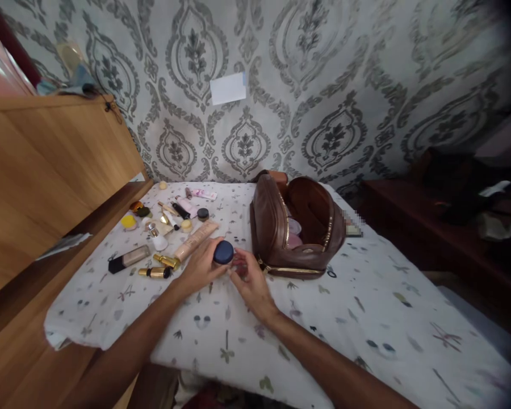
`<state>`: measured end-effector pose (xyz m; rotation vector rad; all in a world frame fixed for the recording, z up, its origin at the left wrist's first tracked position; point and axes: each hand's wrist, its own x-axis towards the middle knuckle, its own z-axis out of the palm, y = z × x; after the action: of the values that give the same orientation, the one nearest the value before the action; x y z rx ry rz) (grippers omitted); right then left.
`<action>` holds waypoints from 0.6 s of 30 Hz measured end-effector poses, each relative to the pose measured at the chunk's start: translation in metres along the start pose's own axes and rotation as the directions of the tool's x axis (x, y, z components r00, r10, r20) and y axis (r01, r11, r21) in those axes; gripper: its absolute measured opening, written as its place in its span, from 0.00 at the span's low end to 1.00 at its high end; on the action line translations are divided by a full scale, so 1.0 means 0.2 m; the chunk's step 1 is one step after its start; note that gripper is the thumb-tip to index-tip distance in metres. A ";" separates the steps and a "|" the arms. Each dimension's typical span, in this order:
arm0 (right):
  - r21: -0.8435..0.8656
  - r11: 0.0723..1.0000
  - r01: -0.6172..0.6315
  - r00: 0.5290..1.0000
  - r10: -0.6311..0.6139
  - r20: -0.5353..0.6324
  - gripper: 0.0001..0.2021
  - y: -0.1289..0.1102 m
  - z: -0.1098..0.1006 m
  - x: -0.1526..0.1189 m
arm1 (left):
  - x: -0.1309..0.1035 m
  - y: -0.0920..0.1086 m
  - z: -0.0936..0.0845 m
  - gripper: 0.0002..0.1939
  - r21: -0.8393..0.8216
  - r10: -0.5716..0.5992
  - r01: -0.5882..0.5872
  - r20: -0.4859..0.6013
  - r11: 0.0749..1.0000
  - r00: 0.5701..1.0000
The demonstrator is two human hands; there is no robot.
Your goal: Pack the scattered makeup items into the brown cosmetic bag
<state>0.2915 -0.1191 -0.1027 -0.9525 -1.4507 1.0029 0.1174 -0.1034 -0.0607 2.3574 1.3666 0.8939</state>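
My left hand (202, 264) is closed round a small round jar with a dark blue lid (223, 252), held above the cloth. Beside the jar's right side, my right hand (251, 284) has its fingers loosely bent and apart; whether its fingertips touch the jar I cannot tell. To the right stands a brown leather makeup bag (268, 221), unzipped, with round pinkish items (293, 227) inside. Just left of my left hand lie a long beige tube (196, 240), a gold-capped tube (166, 261) and a black and gold lipstick (154, 272).
Further left, several cosmetics lie scattered: a foundation bottle with a black cap (130, 258), a white bottle (157, 237), a yellow-lidded jar (128, 221) and a small black jar (202, 214). A patterned cloth (221, 341) covers the surface. A wooden panel (59, 176) rises at left.
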 end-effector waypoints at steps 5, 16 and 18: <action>-0.064 0.998 -0.002 1.000 0.003 0.022 0.22 0.04 -0.01 0.01 | -0.01 -0.01 0.05 0.31 0.010 0.054 -0.054 -0.041 0.999 0.998; -0.074 0.996 -0.057 0.994 0.063 0.086 0.24 0.02 -0.01 -0.02 | 0.00 -0.05 0.06 0.34 0.072 0.034 -0.033 -0.008 0.997 0.999; -0.093 0.992 -0.087 0.990 0.097 0.099 0.25 0.03 -0.02 -0.04 | -0.01 -0.06 0.05 0.36 0.089 0.031 -0.030 -0.013 0.996 0.999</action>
<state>0.2968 -0.1235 -0.1100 -1.0533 -1.5598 1.0758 0.1147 -0.0975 -0.0743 2.4488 1.4071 0.8767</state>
